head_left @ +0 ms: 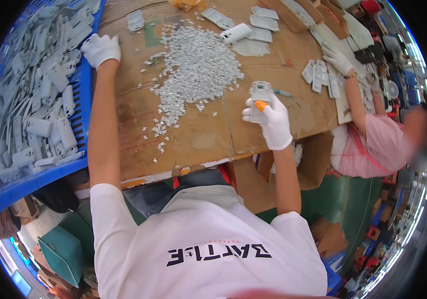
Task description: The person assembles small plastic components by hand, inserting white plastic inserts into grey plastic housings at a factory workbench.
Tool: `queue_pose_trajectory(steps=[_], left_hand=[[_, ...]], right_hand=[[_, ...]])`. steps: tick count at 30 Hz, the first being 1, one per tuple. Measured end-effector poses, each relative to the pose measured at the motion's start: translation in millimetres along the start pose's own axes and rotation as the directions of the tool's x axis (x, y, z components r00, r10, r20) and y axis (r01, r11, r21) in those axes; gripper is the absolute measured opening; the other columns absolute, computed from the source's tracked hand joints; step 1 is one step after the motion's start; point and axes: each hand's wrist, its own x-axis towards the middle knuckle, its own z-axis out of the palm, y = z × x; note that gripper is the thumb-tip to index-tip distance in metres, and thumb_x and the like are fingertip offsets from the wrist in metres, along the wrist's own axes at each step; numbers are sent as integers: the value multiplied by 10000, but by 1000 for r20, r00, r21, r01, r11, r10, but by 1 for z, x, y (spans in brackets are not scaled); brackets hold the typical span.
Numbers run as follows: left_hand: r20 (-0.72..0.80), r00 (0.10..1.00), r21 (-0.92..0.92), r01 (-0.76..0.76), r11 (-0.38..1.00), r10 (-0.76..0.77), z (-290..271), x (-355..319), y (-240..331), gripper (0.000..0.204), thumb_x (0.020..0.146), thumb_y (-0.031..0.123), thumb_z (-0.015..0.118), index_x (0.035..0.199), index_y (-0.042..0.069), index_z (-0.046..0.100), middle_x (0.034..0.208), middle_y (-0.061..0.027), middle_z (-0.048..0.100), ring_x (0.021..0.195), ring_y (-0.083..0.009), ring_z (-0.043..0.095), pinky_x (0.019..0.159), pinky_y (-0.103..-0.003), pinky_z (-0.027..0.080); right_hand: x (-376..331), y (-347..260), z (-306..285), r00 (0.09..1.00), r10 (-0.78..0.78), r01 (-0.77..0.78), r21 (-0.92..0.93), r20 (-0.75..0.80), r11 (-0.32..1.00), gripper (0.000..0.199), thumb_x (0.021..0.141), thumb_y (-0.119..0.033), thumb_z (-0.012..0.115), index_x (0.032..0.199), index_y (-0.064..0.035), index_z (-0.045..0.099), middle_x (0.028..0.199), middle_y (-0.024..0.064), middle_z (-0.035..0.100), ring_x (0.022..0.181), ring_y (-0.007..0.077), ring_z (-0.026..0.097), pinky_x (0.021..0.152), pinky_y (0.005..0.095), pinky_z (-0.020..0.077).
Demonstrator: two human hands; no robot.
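Note:
My right hand [276, 125], in a white glove with an orange cover on the thumb, holds a pale plastic housing [260, 90] upright above the cardboard-covered table [208, 132]. Its thumb presses on the near face and the fingers wrap behind. My left hand [103, 51], also gloved, reaches to the rim of a blue basket [88, 84] at the left. Its fingers curl over the edge beside the heaped white plastic housings [39, 127]; what lies under them is hidden. Between my hands spreads a pile of small whitish parts [193, 67].
Several housings [261, 22] lie at the far side, more [320, 74] at the right. A slim teal tool [282, 93] rests beyond my right hand. A co-worker in pink [378, 144] reaches in from the right. An open cardboard box [315, 159] stands below the table's near edge.

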Motion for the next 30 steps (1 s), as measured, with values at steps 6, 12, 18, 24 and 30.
queue_pose_trajectory(steps=[6,12,18,24,30], left_hand=[[-127,964,-203,206,957,-234,39,17,-10,365,974,371,520,992,39,669,1044,-193,656,1004,-414,652,737,-510,575],[-134,991,27,35,999,-31,14,-18,-33,191,1016,245,474,1056,126,618,1009,-124,671,911,-339,697,696,-445,602],[-42,998,-74,40,996,-44,-22,-109,-25,255,1045,343,432,1012,147,591,888,-112,677,837,-302,724,635,-441,595],[34,999,-205,23,979,-16,-57,-182,-40,161,1044,256,424,1101,140,521,938,-143,665,834,-342,715,651,-462,583],[163,985,-666,71,742,52,-70,-238,-67,361,909,134,518,1265,193,539,1043,-199,703,953,-409,680,800,-542,526]], right_hand=[[-30,3,27,997,45,-39,-90,69,995,279,933,-74,516,1185,40,556,1011,152,666,835,225,708,737,369,608],[-61,7,51,985,83,-77,-46,151,996,278,930,-23,473,1186,37,562,997,140,683,822,214,714,745,342,594],[-75,18,66,984,19,-7,-66,175,998,246,898,-1,456,1081,20,619,908,103,675,800,183,685,736,334,584],[-75,30,66,981,120,-108,-82,150,991,246,909,-4,443,1074,9,625,860,102,674,716,186,673,672,325,573],[-42,21,16,999,-29,34,-190,31,981,174,964,-69,526,1098,6,608,883,132,683,688,191,683,608,313,571]])
